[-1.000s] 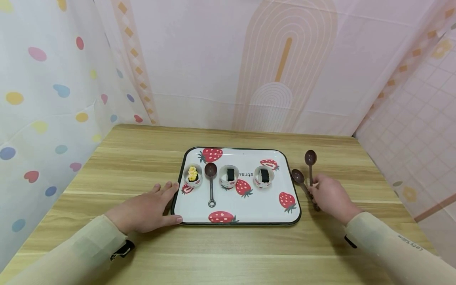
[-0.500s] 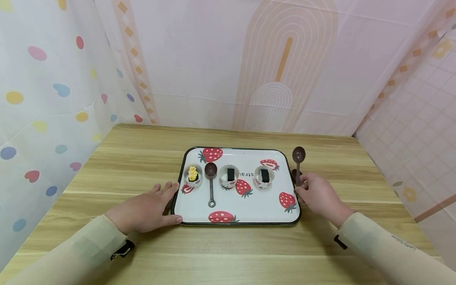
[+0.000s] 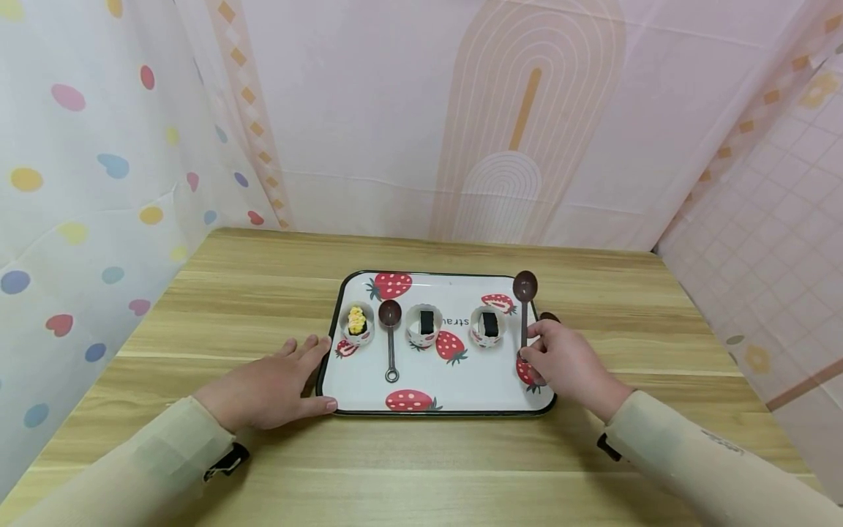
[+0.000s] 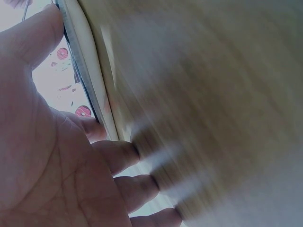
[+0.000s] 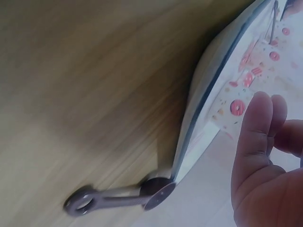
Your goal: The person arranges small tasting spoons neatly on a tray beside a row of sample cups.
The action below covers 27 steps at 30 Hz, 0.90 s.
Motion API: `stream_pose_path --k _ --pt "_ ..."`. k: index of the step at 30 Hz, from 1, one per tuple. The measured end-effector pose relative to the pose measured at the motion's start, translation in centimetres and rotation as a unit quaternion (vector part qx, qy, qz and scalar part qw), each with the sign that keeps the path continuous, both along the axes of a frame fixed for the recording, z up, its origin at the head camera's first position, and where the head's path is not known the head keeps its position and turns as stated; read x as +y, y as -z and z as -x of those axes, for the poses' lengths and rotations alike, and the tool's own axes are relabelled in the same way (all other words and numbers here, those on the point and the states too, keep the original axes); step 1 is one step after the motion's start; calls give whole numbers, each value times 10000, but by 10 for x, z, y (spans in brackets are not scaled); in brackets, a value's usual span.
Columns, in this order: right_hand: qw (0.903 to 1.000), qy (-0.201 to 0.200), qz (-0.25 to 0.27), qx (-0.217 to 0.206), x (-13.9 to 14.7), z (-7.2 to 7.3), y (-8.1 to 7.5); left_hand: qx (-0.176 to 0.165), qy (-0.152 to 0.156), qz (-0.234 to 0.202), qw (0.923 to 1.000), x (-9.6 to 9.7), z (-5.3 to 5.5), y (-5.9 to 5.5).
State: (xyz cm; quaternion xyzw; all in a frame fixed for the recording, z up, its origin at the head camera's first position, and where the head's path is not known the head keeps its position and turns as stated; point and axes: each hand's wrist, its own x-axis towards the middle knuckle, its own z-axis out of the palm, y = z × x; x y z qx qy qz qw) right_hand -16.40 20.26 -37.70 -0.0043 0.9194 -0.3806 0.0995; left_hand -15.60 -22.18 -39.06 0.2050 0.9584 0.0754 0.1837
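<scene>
My right hand [image 3: 571, 366] pinches the handle of a dark brown spoon [image 3: 525, 287], its bowl pointing away from me, over the right end of the strawberry-print tray [image 3: 461, 391]. At the tray's left end my left hand [image 3: 270, 388] touches the rim, thumb on the front corner and fingers extended. Another brown spoon [image 3: 390, 315] lies on the tray between a paper cup [image 3: 356, 339] of yellow-topped sushi and a cup with a black-wrapped piece [image 3: 426, 323]. Farther right is a cup with a similar piece [image 3: 490, 324]. The right wrist view hides the held spoon.
A third brown spoon [image 5: 118, 201] lies on the wooden table [image 3: 395, 468] against the tray's right side, mostly behind my right hand in the head view. Patterned curtains [image 3: 369, 132] border the table at the back and sides.
My right hand has carried the spoon leftward from the table on the right to over the tray's right end. The left hand and the tray stay where they were.
</scene>
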Motion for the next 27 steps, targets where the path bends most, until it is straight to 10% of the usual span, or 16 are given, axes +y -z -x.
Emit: stream_pose_path --k 27 --pt "9988 -270 114 -399 -43 -3 1 104 42 11 9999 0 -2 -2"
